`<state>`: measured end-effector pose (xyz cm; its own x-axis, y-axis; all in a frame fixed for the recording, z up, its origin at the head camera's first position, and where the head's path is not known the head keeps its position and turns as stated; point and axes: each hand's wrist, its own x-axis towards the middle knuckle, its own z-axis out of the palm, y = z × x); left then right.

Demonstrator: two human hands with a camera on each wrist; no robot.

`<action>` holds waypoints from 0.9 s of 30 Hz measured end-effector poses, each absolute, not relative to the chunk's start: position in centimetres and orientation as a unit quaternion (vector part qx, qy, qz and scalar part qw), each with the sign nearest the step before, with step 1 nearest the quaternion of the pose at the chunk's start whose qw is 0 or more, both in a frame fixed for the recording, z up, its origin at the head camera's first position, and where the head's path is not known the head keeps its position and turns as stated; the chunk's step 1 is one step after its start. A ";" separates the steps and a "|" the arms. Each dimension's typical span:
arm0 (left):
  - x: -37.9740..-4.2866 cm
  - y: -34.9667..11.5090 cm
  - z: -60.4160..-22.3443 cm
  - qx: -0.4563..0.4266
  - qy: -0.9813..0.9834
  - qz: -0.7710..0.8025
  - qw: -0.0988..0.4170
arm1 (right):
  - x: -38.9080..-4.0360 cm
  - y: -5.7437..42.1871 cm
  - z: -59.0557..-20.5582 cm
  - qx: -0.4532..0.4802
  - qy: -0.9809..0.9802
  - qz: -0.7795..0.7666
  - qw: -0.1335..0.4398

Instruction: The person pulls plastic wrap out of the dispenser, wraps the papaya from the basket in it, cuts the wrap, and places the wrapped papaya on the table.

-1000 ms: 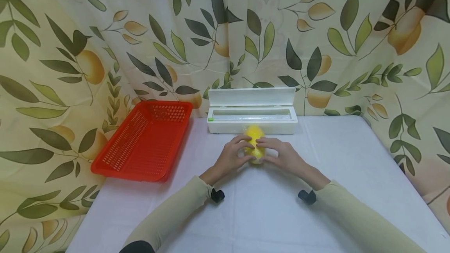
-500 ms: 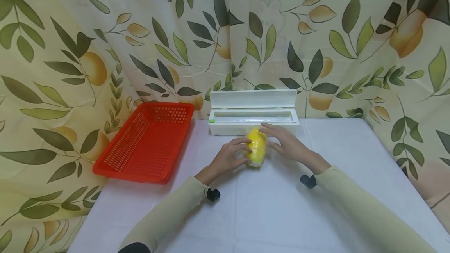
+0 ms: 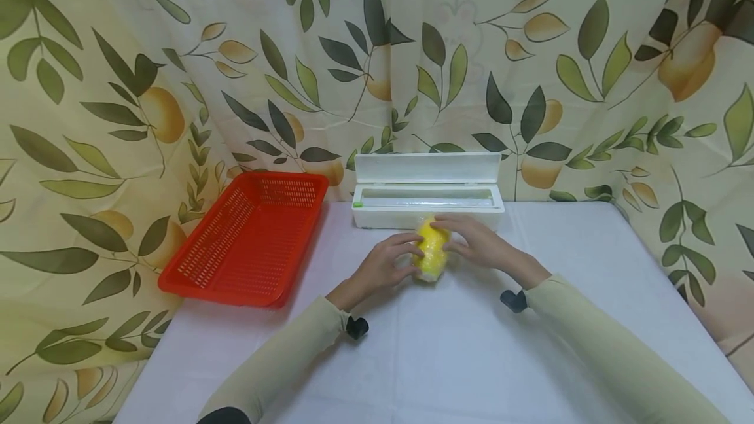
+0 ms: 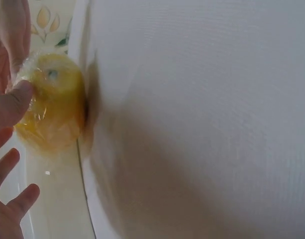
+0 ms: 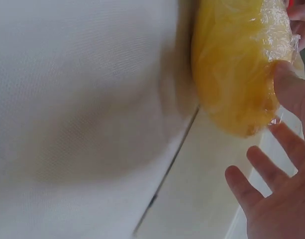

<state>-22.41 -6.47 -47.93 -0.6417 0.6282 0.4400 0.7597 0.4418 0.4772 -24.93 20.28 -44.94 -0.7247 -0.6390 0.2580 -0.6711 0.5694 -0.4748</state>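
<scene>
A yellow oblong fruit-like thing [image 3: 432, 254], wrapped in glossy clear film, lies at the middle of the table in front of the white box. From the left, my left hand [image 3: 381, 264] holds its side between thumb and curved fingers. My right hand [image 3: 482, 245] grips the far end from the right. In the right wrist view, the thumb [image 5: 289, 89] presses the film while the lower fingers spread away from it. A small dark spot shows on the near end of the yellow thing [image 4: 62, 82] in the left wrist view.
Behind the hands, a white cling film dispenser box [image 3: 429, 217] stands with its lid [image 3: 427, 167] up, a clear roll inside. To the left lies a red perforated plastic basket [image 3: 247, 244]. A white cloth [image 3: 459, 358] covers the table; a leaf-patterned curtain [image 3: 377, 84] hangs behind.
The yellow thing has turned slightly and tilts to the right at its far end. My right hand left its side, moved to the far end and closed on it again. The left hand keeps hold.
</scene>
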 end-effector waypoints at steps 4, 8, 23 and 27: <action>-22.3 -6.9 -47.6 -0.397 -0.845 -0.340 0.115 | -24.5 20.4 -44.8 0.341 -0.901 0.265 0.052; -22.2 -6.9 -47.6 -0.391 -0.839 -0.343 0.159 | -24.2 20.3 -44.6 0.304 -0.922 0.226 0.079; -21.1 -5.4 -47.7 -0.403 -0.822 -0.346 0.205 | -23.3 20.1 -43.7 0.266 -0.935 0.235 0.029; -21.0 -5.0 -47.7 -0.402 -0.825 -0.344 0.197 | -23.0 20.5 -43.3 0.270 -0.934 0.231 0.031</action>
<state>-21.05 -5.02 -47.71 -0.5990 0.5289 0.6012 0.7993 0.4398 0.4095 -23.04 20.49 -43.31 -0.8523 -0.4899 0.1835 -0.5190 0.7476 -0.4145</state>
